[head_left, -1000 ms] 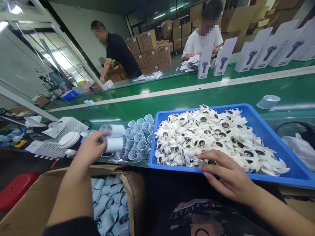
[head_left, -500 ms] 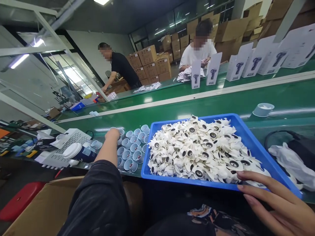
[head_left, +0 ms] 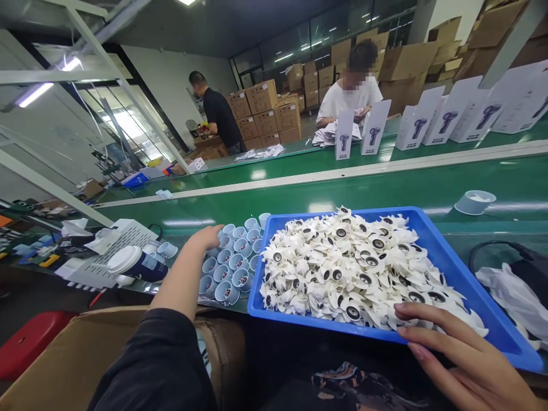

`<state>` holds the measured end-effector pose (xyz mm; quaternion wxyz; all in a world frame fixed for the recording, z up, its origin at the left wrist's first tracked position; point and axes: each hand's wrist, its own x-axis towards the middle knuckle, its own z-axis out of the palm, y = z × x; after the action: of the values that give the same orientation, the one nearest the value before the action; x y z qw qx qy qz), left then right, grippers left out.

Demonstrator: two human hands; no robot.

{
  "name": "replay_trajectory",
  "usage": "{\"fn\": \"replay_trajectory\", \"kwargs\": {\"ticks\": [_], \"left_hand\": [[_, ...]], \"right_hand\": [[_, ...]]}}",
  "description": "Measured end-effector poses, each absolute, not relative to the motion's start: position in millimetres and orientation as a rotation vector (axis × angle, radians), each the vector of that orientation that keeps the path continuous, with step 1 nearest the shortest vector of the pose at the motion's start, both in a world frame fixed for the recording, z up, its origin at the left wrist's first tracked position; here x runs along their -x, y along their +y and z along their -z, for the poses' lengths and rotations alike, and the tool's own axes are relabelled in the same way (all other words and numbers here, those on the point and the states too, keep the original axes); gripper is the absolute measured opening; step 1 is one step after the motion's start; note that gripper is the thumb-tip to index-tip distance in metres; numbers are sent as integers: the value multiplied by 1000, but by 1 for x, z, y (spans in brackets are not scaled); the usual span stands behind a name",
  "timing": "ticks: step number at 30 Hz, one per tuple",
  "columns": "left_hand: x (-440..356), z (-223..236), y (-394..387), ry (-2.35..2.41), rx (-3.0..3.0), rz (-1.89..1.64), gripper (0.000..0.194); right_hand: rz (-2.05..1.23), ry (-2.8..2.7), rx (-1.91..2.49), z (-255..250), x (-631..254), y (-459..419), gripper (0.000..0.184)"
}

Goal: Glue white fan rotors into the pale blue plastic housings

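My left hand (head_left: 208, 237) reaches to the back left of a cluster of light blue cups (head_left: 226, 292). Its fingertips are hidden among the rear cups, so I cannot make out a grip. Small dark and reddish parts lie inside several of the cups. To their right, a blue tray (head_left: 325, 326) is heaped with white bladed fan wheels (head_left: 342, 268) that have dark round hubs. My right hand (head_left: 454, 348) is open over the tray's front right edge, fingers spread and fingertips close to the fan wheels.
A lidded paper cup (head_left: 137, 264) and a perforated white box (head_left: 132, 237) stand left. Behind the tray is a green conveyor (head_left: 291, 200) with a lone blue cup (head_left: 475, 202). White cartons (head_left: 417, 123) line the far side, where two people work. A cardboard box (head_left: 81, 354) sits below left.
My left hand has shifted right along the back of the cups, and my right hand slightly left. The person in dark clothing has straightened and lifted their hands. The view has tilted slightly.
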<state>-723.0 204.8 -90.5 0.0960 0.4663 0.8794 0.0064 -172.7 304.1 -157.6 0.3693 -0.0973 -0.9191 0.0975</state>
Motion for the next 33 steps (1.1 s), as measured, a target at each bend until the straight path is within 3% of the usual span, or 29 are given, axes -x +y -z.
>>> {"fn": "replay_trajectory", "kwargs": {"ticks": [8, 11, 18, 27, 33], "left_hand": [[671, 101, 319, 2492, -1546, -83, 46], [663, 111, 346, 2380, -1565, -84, 41], [686, 102, 329, 2223, -1519, 33, 29], [684, 117, 313, 2240, -1581, 35, 34], [684, 117, 313, 2354, -1572, 157, 31]], "right_hand": [[-305, -2256, 236, 134, 196, 290, 19], [-299, -2225, 216, 129, 194, 284, 19], [-305, -2208, 487, 172, 137, 296, 18], [-299, -2235, 345, 140, 183, 317, 16], [-332, -2341, 252, 154, 180, 318, 18]]}}
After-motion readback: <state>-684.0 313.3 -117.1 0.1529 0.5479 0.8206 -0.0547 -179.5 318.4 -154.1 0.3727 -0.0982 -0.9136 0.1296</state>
